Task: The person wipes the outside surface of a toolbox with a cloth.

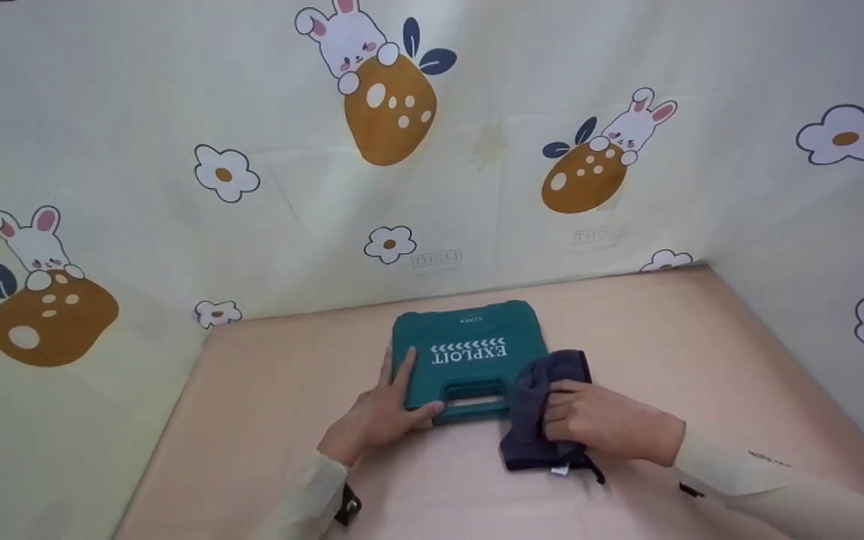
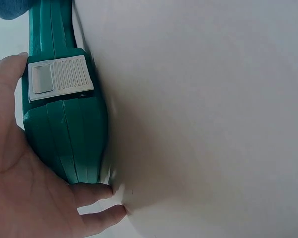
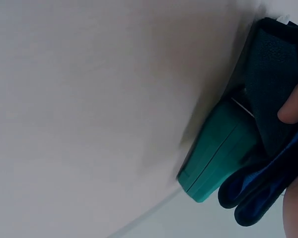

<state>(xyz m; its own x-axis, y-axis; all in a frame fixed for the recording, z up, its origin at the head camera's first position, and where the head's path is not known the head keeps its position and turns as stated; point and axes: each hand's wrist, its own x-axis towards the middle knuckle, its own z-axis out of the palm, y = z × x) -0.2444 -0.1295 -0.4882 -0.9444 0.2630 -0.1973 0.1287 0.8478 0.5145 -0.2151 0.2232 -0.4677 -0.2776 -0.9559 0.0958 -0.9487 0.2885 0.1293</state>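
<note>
A green plastic tool case (image 1: 469, 330) lies flat on the table, its white EXPLOIT lettering upside down in the head view. My left hand (image 1: 383, 412) holds the case's near left corner, thumb at the front edge and fingers along the left side. A light grey latch (image 2: 61, 78) shows beside that thumb in the left wrist view. Bunched in my right hand (image 1: 601, 420) is a dark navy cloth (image 1: 526, 420) with black edging, a blue inner side and a small white tag. The cloth overlaps the case's near right corner and hides it in the head view.
The table (image 1: 282, 360) has a pale pinkish-beige covering. Behind and at both sides hangs a light curtain (image 1: 274, 247) printed with rabbits and flowers, meeting the table's back edge just behind the case.
</note>
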